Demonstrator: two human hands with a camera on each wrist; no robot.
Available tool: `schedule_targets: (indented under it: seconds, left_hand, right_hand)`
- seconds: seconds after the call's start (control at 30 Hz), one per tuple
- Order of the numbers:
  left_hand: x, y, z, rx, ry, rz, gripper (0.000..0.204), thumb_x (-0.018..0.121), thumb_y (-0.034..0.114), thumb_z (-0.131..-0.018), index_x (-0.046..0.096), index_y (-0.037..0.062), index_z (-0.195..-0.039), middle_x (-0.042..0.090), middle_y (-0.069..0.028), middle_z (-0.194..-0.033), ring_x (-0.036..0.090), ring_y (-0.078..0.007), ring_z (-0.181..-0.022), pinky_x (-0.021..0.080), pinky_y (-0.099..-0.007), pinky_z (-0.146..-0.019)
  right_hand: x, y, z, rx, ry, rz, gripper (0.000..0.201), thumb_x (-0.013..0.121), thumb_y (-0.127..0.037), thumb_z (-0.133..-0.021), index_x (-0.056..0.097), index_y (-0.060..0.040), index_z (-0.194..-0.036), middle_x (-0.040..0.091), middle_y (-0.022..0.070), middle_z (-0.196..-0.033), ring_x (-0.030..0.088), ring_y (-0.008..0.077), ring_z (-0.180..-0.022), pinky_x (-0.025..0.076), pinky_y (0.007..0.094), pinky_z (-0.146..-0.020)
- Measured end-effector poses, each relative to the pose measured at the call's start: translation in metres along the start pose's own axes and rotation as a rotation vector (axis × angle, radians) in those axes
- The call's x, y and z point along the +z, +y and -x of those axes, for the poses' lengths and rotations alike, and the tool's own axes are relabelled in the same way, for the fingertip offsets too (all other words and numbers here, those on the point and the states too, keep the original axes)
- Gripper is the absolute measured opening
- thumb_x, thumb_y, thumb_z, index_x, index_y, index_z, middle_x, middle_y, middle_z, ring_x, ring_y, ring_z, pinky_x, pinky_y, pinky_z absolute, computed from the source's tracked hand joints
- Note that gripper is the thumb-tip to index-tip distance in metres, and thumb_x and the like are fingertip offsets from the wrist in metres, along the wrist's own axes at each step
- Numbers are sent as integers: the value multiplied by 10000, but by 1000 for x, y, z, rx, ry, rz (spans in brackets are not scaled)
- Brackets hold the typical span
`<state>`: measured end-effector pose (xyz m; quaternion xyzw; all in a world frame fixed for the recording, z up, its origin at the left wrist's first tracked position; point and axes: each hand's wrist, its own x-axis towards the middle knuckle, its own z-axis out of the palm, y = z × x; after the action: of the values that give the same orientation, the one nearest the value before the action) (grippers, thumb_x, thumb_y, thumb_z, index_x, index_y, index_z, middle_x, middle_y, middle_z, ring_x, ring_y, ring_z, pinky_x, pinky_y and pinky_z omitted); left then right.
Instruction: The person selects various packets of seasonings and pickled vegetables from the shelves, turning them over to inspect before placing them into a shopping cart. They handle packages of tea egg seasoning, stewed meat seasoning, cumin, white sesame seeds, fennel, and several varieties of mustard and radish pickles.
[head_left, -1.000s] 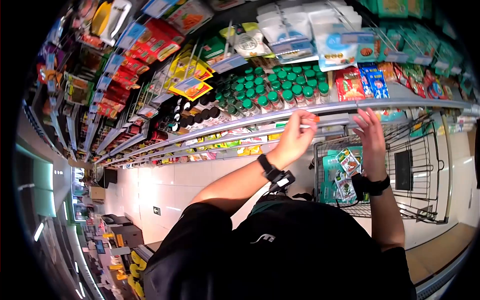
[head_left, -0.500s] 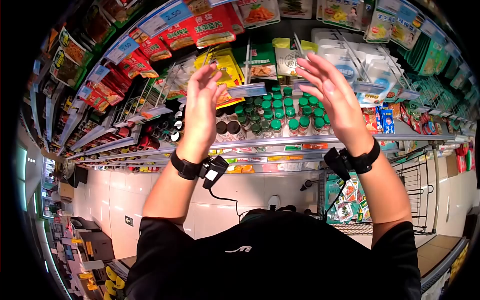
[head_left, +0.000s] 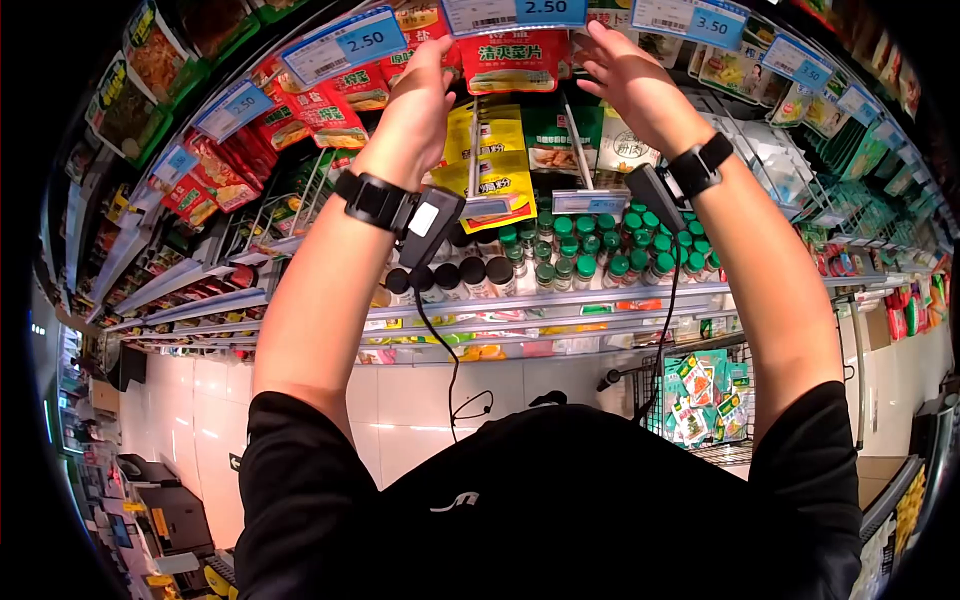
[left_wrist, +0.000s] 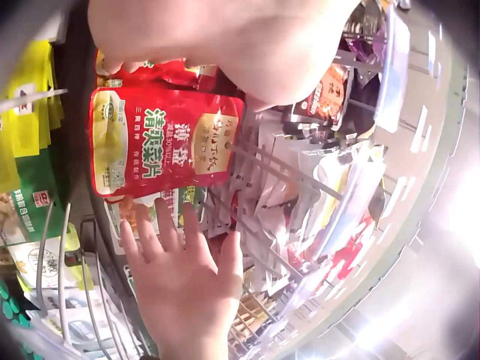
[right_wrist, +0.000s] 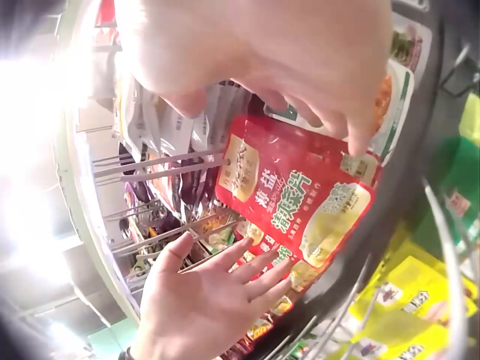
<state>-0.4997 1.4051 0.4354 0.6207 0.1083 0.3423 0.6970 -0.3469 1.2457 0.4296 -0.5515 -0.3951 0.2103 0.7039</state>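
A red pouch of pickled vegetable slices hangs on the rack straight ahead, between my two raised hands. My left hand is at its left side, fingers extended and nothing held. On the other side, my right hand reaches up with fingers spread, also without anything in it. The left wrist view shows the pouch face-on, with the right hand below it. From the right wrist, the pouch appears tilted, and the right hand's fingers overlap its top edge in this view.
Blue price tags project at the front of the hooks. Below hang yellow packets, above green-capped jars and black-capped jars on a shelf. A wire cart holding several packets stands at the lower right.
Both hands have risen from lower shelf height to the red pouches, moving apart and then forward. The left fingers, earlier bent, have straightened. The view has turned toward the rack.
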Motion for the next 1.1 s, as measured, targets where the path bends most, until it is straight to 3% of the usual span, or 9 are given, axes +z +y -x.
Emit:
schedule_targets:
  seconds: [0.1,0.23,0.47,0.53,0.6,0.7,0.8,0.93,1.1]
  left_hand:
    - [16,15,-2,-95,25,-83,431,364,387,-929,556,82,-1165,598,-73,-1204,464,-174,-1194,299,-348,-1027]
    - [24,16,-9,-111,-51,68,426,330,344,-944,562,53,-1151,619,-104,-1153,582,-223,-1043,440,-374,-914]
    - [24,-7,-20,-8,-230,156,430,311,336,-960,530,31,-1169,624,-121,-1114,614,-230,-998,475,-395,-880]
    - [24,-9,-19,6,-255,184,402,331,305,-962,498,22,-1194,609,-130,-1127,607,-229,-1009,475,-387,-876]
    - [29,0,0,62,-203,65,361,377,252,-950,473,9,-1200,601,-138,-1112,601,-234,-1010,478,-368,-861]
    - [40,13,33,78,-33,-5,299,432,159,-935,520,-10,-1166,616,-103,-1081,588,-184,-969,430,-312,-876]
    - [35,11,48,117,-46,23,246,467,103,-934,535,-18,-1137,628,-94,-1049,596,-150,-934,462,-286,-804]
    - [41,8,74,187,-139,101,235,432,127,-982,528,-23,-1137,633,-94,-1059,617,-136,-895,490,-267,-800]
    - [54,9,90,225,-135,89,223,429,73,-968,498,-31,-1153,625,-102,-1067,606,-140,-934,486,-287,-829]
  right_hand:
    - [2,18,-38,16,-61,-42,533,434,-502,-939,457,-126,-1316,502,6,-1289,446,157,-1162,289,348,-1017]
    - [26,14,-36,-90,-68,-5,518,401,-492,-957,477,-98,-1284,522,20,-1291,463,142,-1192,317,366,-1019]
    - [37,28,-39,-128,58,-29,480,391,-441,-976,508,-63,-1247,595,38,-1177,542,140,-1081,389,294,-966]
    - [45,13,-17,-192,-18,-24,618,402,-509,-939,371,-25,-1323,493,131,-1282,479,201,-1158,376,350,-974]
    - [52,3,1,-231,-3,-61,559,450,-437,-944,376,-14,-1301,524,138,-1238,505,199,-1125,400,336,-946]
    - [47,-8,16,-253,93,348,479,556,-248,-910,382,19,-1269,595,146,-1125,569,196,-1043,446,318,-892]
    - [49,-17,38,-275,56,178,424,589,-70,-885,395,13,-1253,616,98,-1100,592,134,-984,467,250,-848]
    - [48,-27,71,-232,-2,-109,392,556,-40,-902,411,18,-1262,608,114,-1139,601,135,-997,492,269,-864]
    - [40,-41,92,-200,12,-75,380,557,-29,-900,422,22,-1251,634,125,-1091,629,148,-951,515,272,-835]
